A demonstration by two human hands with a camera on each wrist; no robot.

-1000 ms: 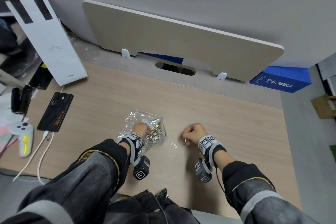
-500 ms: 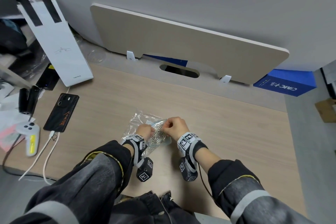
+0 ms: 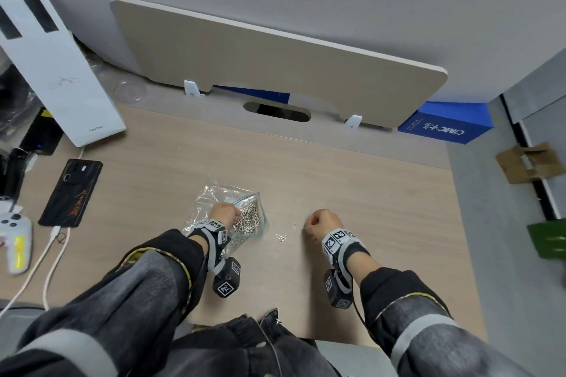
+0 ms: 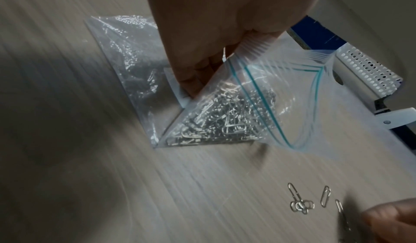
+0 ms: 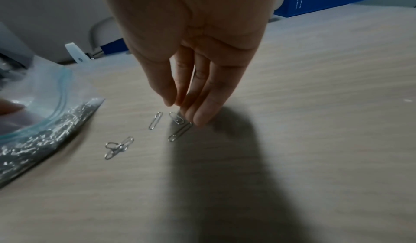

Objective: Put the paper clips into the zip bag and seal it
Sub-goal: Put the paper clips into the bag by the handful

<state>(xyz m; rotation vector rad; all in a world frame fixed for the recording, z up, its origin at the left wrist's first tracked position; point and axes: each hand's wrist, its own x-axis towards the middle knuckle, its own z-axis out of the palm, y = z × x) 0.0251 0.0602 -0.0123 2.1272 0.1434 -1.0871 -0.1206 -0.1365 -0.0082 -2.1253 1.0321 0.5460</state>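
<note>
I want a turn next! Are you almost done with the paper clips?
Nearly. Most clips already sit in the zip bag, which the left hand holds open. The right hand reaches its fingers down to the last loose clips on the desk. After those go in, the bag needs sealing.

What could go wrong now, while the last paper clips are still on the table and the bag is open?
1. The clear zip bag with the teal seal line lies open and full of clips; only the left hand holds its mouth, so a tug could spill them.
2. The right hand reaches for thin silver paper clips lying flat on the wooden table; its fingertips may slip.
3. The tangled clips could be overlooked.
</note>
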